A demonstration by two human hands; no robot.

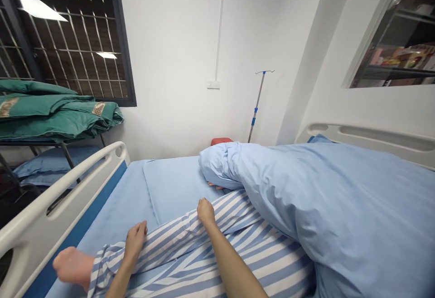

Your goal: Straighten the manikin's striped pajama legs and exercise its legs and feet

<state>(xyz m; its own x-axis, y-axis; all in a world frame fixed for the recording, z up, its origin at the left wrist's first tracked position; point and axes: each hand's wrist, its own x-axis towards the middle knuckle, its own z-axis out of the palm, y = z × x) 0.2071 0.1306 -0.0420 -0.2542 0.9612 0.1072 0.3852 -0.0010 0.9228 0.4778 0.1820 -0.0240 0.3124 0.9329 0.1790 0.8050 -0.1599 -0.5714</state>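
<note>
Striped hospital trousers [170,248] are laid at 6 o'clock on a blue sheet [136,203], with a bare foot [72,267] showing past the cuff at 8 o'clock. The cloth is held by both hands, neither of them spread: a fold is pinched up by the right hand [206,212], and the fabric is bunched under the curled fingers of the left hand [135,241]. A blue quilt [340,207] is heaped at 3 o'clock, a white bed rail [41,239] is fixed at 9 o'clock, and an IV pole [257,108] is stood at 12 o'clock.
</note>
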